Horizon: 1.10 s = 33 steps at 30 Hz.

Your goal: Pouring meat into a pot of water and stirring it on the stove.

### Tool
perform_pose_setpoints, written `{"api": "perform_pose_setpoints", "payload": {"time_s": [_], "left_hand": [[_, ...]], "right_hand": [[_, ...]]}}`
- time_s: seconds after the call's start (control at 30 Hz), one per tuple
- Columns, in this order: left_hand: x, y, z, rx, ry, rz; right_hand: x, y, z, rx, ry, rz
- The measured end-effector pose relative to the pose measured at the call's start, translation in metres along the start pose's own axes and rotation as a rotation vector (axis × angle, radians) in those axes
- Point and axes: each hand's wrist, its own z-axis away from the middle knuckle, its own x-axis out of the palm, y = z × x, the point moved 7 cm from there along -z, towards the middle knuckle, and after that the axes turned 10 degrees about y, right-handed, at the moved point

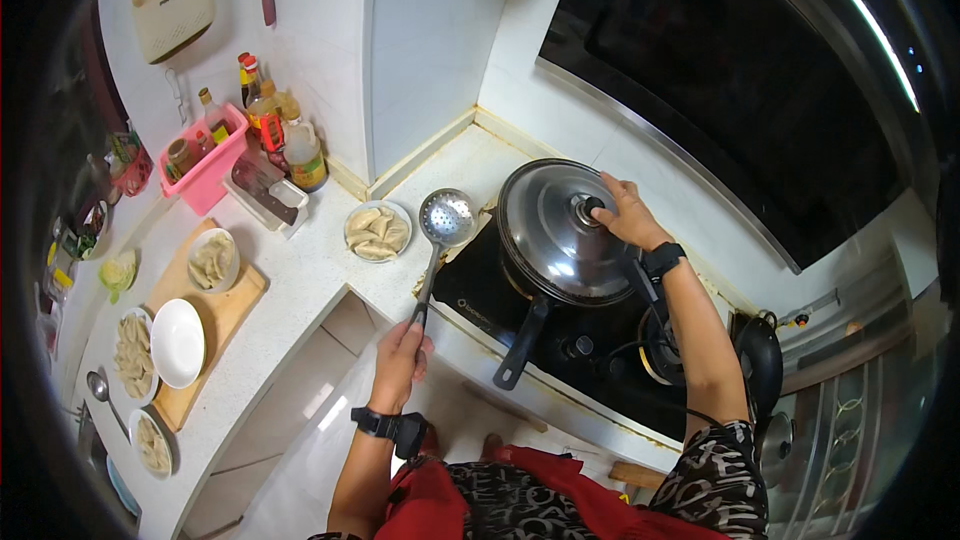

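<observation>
My left hand (401, 360) grips the dark handle of a perforated metal skimmer (448, 217), whose bowl is held up beside the stove. With my right hand (630, 214) I have hold of the black knob on a domed metal lid (547, 232). The lid covers a pan with a long black handle (523, 345) on the left burner of a black gas stove (469, 281). The pan's contents are hidden. Left of the skimmer, a small plate of dumplings (377, 231) sits on the white counter.
Dumplings fill a bowl (214, 261) and two plates (135, 355) around a wooden board (244, 289), near a white bowl (178, 343). A pink bin (206, 165) and sauce bottles (304, 154) stand at the back. A dark range hood (720, 82) overhangs the stove's far side.
</observation>
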Motion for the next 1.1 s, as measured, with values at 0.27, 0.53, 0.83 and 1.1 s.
{"api": "perform_pose_setpoints", "payload": {"time_s": [0.27,0.53,0.83,1.1], "left_hand": [[0.002,-0.042,-0.064,-0.033,-0.075,0.047],[-0.004,-0.062,-0.093,-0.007,-0.06,0.063],[0.005,-0.041,-0.041,0.077,0.003,0.01],[0.049,0.047,0.089,0.387,-0.07,-0.149]], "right_hand": [[-0.065,-0.03,0.08,0.014,0.327,-0.275],[-0.064,-0.034,0.195,0.204,0.446,-0.51],[0.008,-0.078,0.257,0.2,0.213,-0.493],[-0.009,-0.154,0.265,0.135,-0.068,-0.973]]}}
